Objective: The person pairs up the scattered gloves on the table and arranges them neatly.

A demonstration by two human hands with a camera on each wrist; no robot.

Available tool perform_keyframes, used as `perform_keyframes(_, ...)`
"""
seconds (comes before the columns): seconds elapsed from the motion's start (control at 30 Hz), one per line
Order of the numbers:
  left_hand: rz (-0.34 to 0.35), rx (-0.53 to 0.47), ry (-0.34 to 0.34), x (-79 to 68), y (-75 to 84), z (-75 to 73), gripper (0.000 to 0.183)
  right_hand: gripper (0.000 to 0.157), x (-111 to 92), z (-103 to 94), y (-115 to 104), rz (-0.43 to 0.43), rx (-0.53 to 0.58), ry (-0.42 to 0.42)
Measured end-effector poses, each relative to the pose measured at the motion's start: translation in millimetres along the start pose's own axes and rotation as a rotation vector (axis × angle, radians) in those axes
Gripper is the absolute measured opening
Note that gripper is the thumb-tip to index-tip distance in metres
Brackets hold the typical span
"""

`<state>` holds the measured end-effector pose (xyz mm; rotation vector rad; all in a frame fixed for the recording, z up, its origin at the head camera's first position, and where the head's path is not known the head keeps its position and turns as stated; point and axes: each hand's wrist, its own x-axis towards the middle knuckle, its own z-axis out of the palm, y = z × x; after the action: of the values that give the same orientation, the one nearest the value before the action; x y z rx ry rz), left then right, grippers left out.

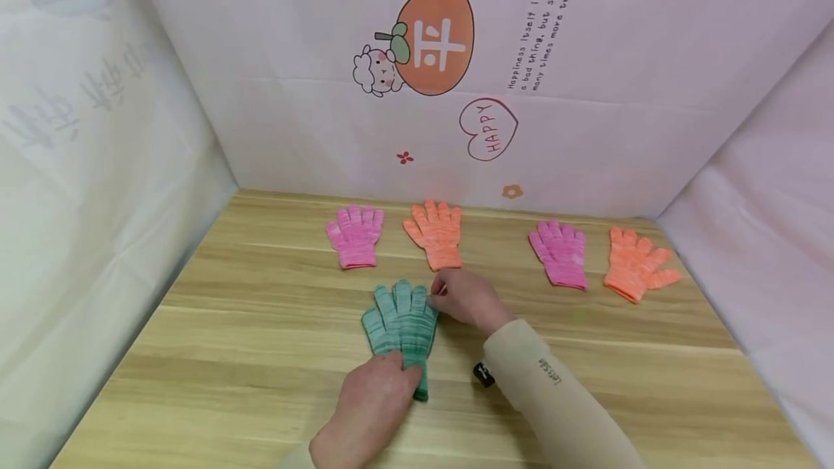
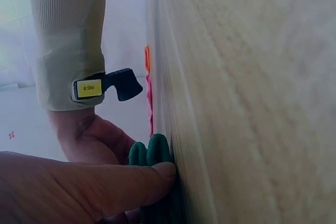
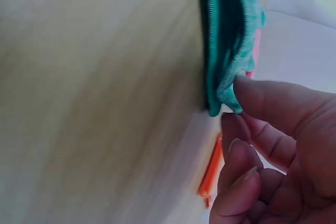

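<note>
A green knit glove (image 1: 407, 320) lies on the wooden table, fingers pointing away from me. At its cuff, my left hand (image 1: 373, 405) pinches the fabric; in the left wrist view the thumb lies against the folded green cuff (image 2: 158, 150). My right hand (image 1: 469, 299) is at the tip of the glove's rightmost finger. Seen from the right wrist, thumb and forefinger pinch the edge of the green fabric (image 3: 211, 51), the other fingers curled beneath. Part of the cuff is hidden under my left hand.
Along the back lie a pink glove (image 1: 355, 237), an orange glove (image 1: 439, 236), a second pink glove (image 1: 560, 253) and a second orange glove (image 1: 637, 265). A printed white cloth wall (image 1: 313, 121) rises behind the table (image 1: 260, 324), with cloth on both sides.
</note>
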<state>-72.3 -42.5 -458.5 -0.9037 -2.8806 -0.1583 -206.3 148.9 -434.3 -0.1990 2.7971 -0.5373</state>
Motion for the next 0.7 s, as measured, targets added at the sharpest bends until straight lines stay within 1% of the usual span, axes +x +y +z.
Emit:
perform_keyframes(0.1, 0.009, 0.008, 0.021, -0.6, -0.1, 1.3, 0.019, 0.013, 0.8, 1.9, -0.2, 0.015, -0.003, -0.003)
perform_keyframes(0.27, 0.010, 0.024, 0.030, -1.0, 0.0, 3.0, 0.019, 0.007, 1.3, 3.7, 0.3, 0.033, -0.038, 0.037)
perform_keyframes(0.47, 0.010, 0.020, 0.005, -0.2, 0.4, 0.7, 0.020, 0.007, -0.6, 7.0, 2.9, 0.029, -0.067, 0.052)
perform_keyframes(0.57, 0.021, 0.019, 0.003, -0.1, 0.3, 0.4, 0.022, 0.010, -4.4, 5.4, 1.5, 0.032, -0.057, 0.094)
perform_keyframes(0.63, 0.029, 0.020, 0.005, 0.0, 0.0, 0.4, 0.022, 0.012, -9.6, 2.3, -2.9, 0.015, -0.058, 0.119)
perform_keyframes(0.7, 0.037, 0.023, 0.004, 0.3, -0.2, 0.4, 0.022, 0.009, -16.2, 0.4, -8.3, -0.020, -0.050, 0.127)
